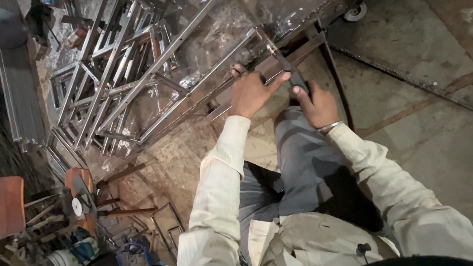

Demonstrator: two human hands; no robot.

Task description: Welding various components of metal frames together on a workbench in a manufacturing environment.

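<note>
Head view, looking straight down. Hard to make out: tip of the dark tool (290, 73) lost in glare where it meets the metal frame (191, 92); palms hidden, lower body cut off by the bottom edge.

Left hand (251, 93) spread over the frame's near rail, fingers apart, forefinger stretched along the tool shaft. Right hand (316, 104) closed around the tool's dark handle, a metal bangle (329, 126) at the wrist.

Frame of shiny, perforated square tube, ladder-like, resting across the workbench (295, 11); more such frames stacked (98, 75) to the left, dull and scuffed. Round wooden stool (80, 184) lower left among clutter. Bare, stained concrete floor (436, 138) open to the right; left side crowded.
</note>
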